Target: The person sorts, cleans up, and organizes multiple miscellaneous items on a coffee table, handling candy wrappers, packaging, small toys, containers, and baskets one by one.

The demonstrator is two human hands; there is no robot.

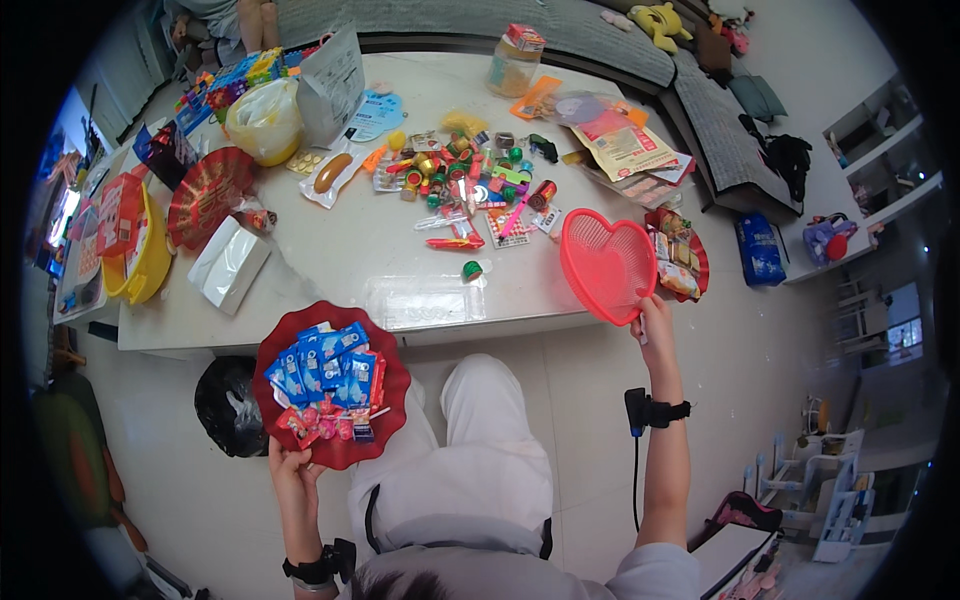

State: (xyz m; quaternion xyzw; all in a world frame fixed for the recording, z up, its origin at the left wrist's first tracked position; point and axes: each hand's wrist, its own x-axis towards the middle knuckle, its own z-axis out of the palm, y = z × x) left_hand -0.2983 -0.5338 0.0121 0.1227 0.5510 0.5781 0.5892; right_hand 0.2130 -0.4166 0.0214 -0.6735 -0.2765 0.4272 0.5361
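Note:
My left hand [294, 466] grips the lower edge of a red scalloped plate [390, 390], held over my lap in front of the table edge. On that plate lie several blue sachets [330, 364], with pink-wrapped lollipops [328, 426] below them. Out to the right, my right hand [654, 328] has hold of a pink heart-shaped plastic basket [606, 259] by its pointed end. No contents show in the basket. Just behind it, a second red plate [701, 259] carries wrapped snacks [679, 262]. A small green striped candy [472, 270] sits alone near the table's front.
Mixed candies and small toys [465, 176] are heaped mid-table [315, 262]. Snack bags [626, 150] and a plastic jar [514, 64] stand beyond. At left are a tissue pack [229, 264], a red fan-shaped plate [210, 196] and a yellow basket [150, 270]. A black trash bag [229, 409] is on the floor.

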